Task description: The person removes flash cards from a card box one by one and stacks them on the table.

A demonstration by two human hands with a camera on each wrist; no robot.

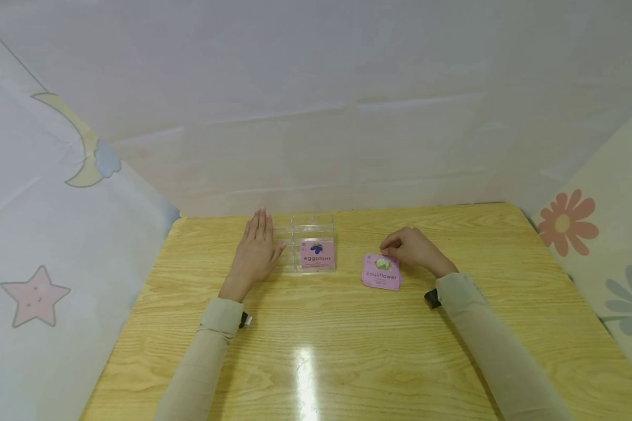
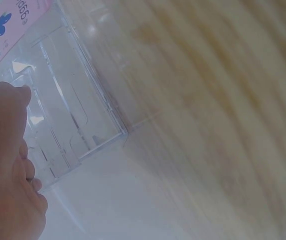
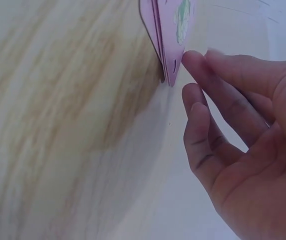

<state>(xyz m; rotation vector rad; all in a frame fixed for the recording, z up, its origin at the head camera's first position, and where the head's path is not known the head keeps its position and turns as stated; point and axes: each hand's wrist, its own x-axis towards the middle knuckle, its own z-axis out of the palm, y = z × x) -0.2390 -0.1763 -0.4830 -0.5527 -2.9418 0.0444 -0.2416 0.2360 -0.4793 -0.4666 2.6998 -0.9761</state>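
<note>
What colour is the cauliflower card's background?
The cauliflower card has a pink background; the head view shows it best.

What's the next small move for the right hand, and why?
Probably pinch and lift only the cauliflower card: the right hand is at its upper-right corner in the head view, with other cards beneath. The left hand is at the left side of the clear holder, which holds the eggplant card.
</note>
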